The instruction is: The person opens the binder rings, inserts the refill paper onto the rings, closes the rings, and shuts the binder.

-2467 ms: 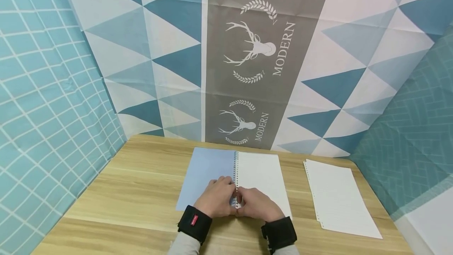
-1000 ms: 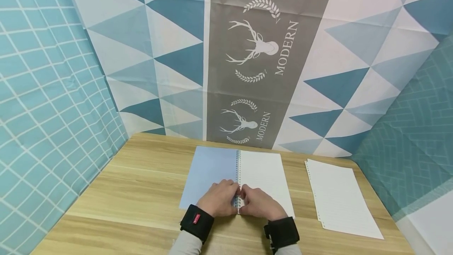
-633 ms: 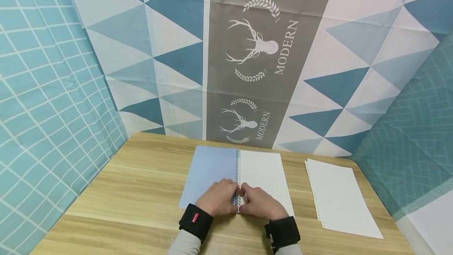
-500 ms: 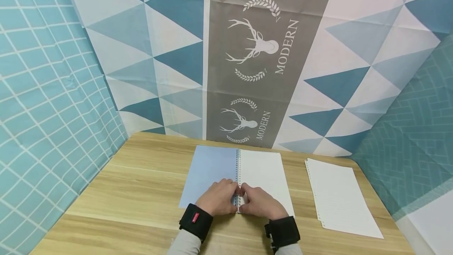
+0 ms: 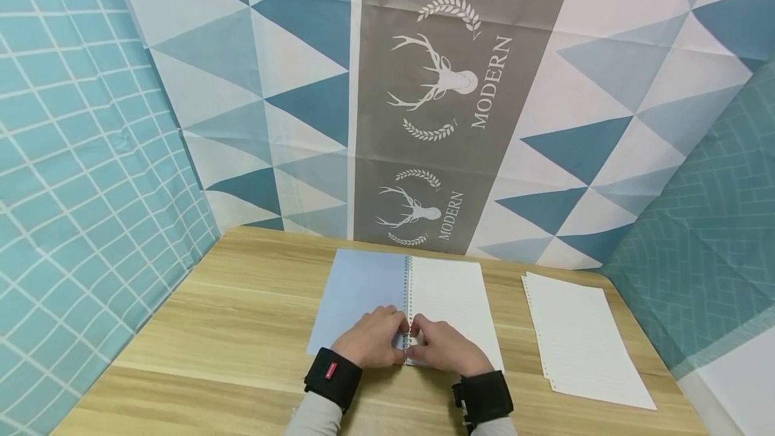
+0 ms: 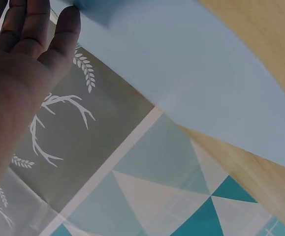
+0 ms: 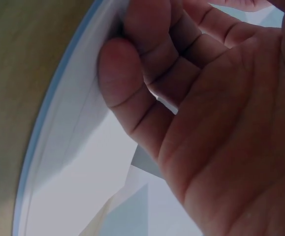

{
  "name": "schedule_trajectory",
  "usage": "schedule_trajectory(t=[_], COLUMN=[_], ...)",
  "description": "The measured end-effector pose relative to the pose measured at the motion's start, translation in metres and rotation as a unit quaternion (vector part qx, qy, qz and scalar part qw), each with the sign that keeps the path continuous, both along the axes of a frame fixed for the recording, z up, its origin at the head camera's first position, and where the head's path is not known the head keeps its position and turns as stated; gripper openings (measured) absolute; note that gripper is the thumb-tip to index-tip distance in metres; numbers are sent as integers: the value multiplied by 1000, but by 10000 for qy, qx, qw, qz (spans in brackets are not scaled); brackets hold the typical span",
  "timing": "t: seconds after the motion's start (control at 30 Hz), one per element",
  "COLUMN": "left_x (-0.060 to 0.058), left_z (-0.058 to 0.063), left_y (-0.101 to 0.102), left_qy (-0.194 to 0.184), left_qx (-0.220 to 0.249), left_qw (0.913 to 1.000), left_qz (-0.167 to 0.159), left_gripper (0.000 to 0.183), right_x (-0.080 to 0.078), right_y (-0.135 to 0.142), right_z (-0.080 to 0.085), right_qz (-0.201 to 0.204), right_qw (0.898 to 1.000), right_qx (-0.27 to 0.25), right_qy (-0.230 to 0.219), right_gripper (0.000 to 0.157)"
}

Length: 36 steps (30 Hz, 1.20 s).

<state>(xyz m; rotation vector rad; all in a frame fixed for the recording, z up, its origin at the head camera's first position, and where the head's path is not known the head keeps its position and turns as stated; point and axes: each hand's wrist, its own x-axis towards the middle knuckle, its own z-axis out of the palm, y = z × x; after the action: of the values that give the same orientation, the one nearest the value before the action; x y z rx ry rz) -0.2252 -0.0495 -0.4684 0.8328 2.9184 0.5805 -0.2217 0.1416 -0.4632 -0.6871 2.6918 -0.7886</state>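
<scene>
At notebook coil (image 5: 408,281) | left hand (image 5: 372,338), right hand (image 5: 448,347) pinching | backdrop (image 5: 424,157) reads "MODERN" twice

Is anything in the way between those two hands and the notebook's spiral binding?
Nothing visible. The left hand and right hand meet at the near part of the spiral binding. The loose sheets lie off to the right, apart from the notebook.

Two hands (image 5: 371,340) (image 5: 447,347), two black wristbands (image 5: 333,380) (image 5: 484,398), one spiral notebook (image 5: 453,293), at least two loose sheets (image 5: 584,335), one worktop (image 5: 242,315), two printed stag heads (image 5: 463,82) (image 5: 430,212) and four leaf sprigs (image 5: 428,134).
</scene>
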Motion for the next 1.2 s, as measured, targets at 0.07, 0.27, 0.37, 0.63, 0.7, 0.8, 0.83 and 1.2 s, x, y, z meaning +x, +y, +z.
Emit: schedule_trajectory(t=[0.07, 0.27, 0.37, 0.63, 0.7, 0.8, 0.83, 1.2], left_x=[0, -1, -1, -1, -1, -2, -2, -2], left_z=[0, 0, 1, 1, 2, 2, 2, -1], left_y=[0, -2, -2, -3, -3, -4, -4, -6], left_qy=[-59, -163, -190, -182, -177, -171, -165, -64], left_qx=[23, 53, 81, 134, 139, 167, 174, 351], left_qw=[10000, 9999, 9998, 9997, 9997, 9997, 9996, 9993], left_qz=[-2, -16, -29, -54, -77, -110, -117, -93], left_gripper=[37, 36, 35, 35, 34, 33, 33, 36], right_x=[0, 0, 0, -2, -2, -2, -2, -1], right_y=[0, 0, 1, 3, 2, 2, 1, 2], right_z=[0, 2, 1, -1, 0, 0, 1, 0], right_qz=[-16, -3, 30, 100, 81, 43, 30, 125], right_qw=[10000, 10000, 10000, 9999, 9998, 9998, 9998, 9998], right_qx=[-10, 1, -4, -52, -72, -72, -67, -120], right_qy=[-6, -68, -60, -101, -138, -154, -160, -136], right_gripper=[25, 24, 25, 33, 33, 33, 33, 31])
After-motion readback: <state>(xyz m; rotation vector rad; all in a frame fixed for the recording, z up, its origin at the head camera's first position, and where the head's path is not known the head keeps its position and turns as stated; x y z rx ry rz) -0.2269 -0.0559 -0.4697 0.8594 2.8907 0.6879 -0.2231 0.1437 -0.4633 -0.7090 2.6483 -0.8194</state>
